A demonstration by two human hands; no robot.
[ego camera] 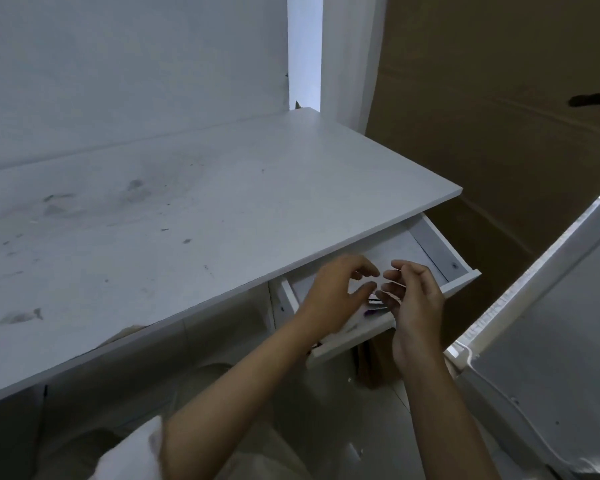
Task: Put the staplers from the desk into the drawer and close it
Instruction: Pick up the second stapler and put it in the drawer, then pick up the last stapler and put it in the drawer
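A white drawer (454, 268) stands pulled out under the right end of the white desk (174, 216). Both of my hands hover over its open top. My left hand (333, 292) has its fingers spread and curled, with nothing in it. My right hand (413, 296) faces it, fingers loose and apart. Between and below the fingertips lie staplers (374, 304) inside the drawer, dark with a metal strip and a purple part, mostly hidden by my hands. No stapler shows on the desk top.
The desk top carries only scuffs and stains. Large brown cardboard (499, 133) stands behind and to the right of the drawer. A white panel or chair back (541, 327) leans close at the right. Tiled floor lies below.
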